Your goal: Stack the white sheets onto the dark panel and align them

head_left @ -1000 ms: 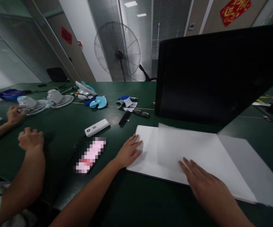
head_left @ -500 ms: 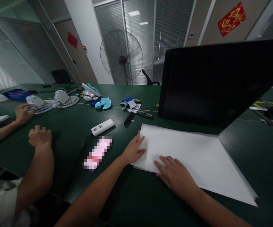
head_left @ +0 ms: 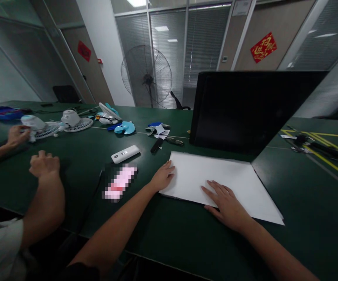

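A white rectangular sheet (head_left: 204,175) lies flat on the green table, seemingly on top of a thin panel whose dark edge shows. My left hand (head_left: 163,177) rests at its left edge, fingers stretched out over the corner area. Farther right, my right hand (head_left: 227,203) lies on the front edge with its fingers spread on the white surface and the thumb out over the border. Behind the sheet a large black panel (head_left: 233,113) leans up, its lower edge near the sheet's back edge.
A white handheld device (head_left: 125,154) and a blurred pink item (head_left: 120,182) lie left of my hands. Beyond are a dark knife-like tool (head_left: 156,146), a light-blue fan blade (head_left: 124,128) and white fan parts (head_left: 70,119). A co-worker's hand (head_left: 44,164) rests at left.
The view has shifted, showing more of the right side of the table. My right hand has slid right along the front edge, its fingers more spread; the sheet's right edges look more evenly lined up.
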A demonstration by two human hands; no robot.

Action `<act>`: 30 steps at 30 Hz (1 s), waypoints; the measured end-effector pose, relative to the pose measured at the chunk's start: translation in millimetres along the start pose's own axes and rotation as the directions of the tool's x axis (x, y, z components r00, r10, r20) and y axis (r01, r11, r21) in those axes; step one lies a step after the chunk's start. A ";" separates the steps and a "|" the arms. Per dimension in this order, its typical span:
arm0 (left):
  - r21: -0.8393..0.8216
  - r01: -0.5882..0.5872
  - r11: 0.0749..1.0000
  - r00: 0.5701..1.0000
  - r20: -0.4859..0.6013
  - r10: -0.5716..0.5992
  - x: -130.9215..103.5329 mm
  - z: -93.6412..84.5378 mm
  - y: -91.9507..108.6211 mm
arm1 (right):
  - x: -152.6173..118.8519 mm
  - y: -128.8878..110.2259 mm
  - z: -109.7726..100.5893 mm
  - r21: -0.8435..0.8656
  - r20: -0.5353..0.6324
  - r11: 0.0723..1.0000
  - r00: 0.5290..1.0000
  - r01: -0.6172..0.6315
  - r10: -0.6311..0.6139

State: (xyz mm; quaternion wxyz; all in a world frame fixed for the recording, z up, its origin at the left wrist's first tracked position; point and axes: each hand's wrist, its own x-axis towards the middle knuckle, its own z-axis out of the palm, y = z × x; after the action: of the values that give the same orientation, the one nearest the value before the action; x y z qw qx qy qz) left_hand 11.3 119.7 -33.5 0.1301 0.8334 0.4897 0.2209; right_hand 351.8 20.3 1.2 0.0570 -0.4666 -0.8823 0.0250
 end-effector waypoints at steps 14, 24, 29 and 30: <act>0.055 -0.007 0.998 1.000 -0.003 0.007 -0.8 5.9 -4.6 | -0.6 12.5 3.0 0.091 0.016 0.993 0.997 -0.073 0.072; 0.046 0.006 0.999 1.000 0.021 -0.007 2.6 6.9 -2.3 | -3.2 16.0 -4.6 0.061 -0.005 0.997 0.999 -0.053 0.053; 0.025 0.029 0.999 0.999 0.028 -0.030 4.0 6.0 -0.5 | -4.7 18.2 -4.3 -0.154 -0.297 0.962 0.917 0.228 -0.265; 0.015 0.033 0.999 0.999 0.026 -0.034 4.5 6.5 -0.5 | -5.0 18.0 -4.1 -0.189 -0.330 0.943 0.887 0.273 -0.322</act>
State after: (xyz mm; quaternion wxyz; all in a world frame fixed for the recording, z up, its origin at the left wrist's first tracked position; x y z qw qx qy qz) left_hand 16.1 123.8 -38.2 0.1339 0.8289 0.5034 0.2041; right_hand 369.9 26.3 3.2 0.1871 -0.3251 -0.9178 -0.1298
